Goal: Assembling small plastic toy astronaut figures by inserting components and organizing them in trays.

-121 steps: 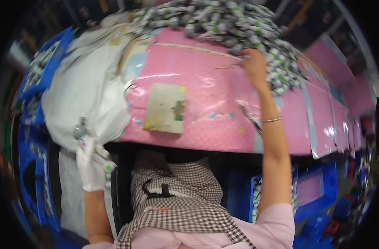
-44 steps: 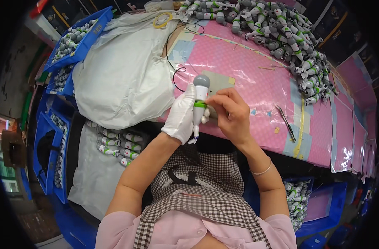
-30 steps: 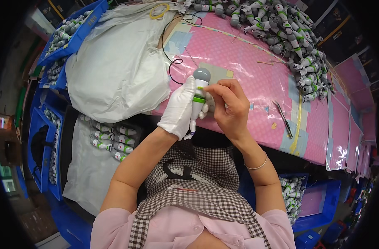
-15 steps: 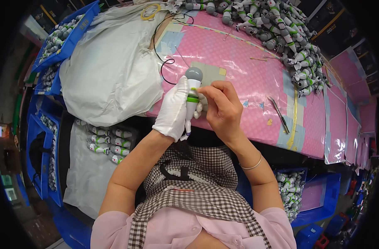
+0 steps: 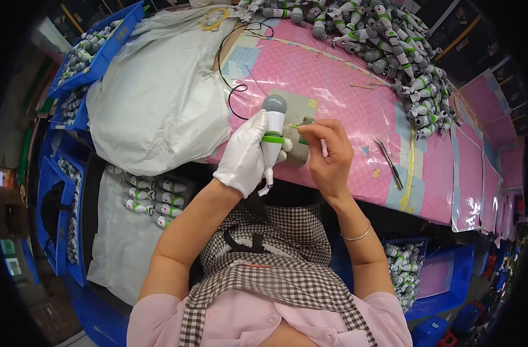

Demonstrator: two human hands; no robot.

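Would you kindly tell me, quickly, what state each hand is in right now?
Left hand: closed, gloved, holding a white-and-grey figure with a green band.
Right hand: closed, bare, pinching a small green piece.

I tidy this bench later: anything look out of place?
A black cord curls loosely beside the white sheet, and a slim dark tool lies slantwise on the pink cover. Only the left hand is gloved, an odd mismatch. No spill shows.

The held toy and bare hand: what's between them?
The head view shows a small green piece between toy and right hand, with a grey block behind.
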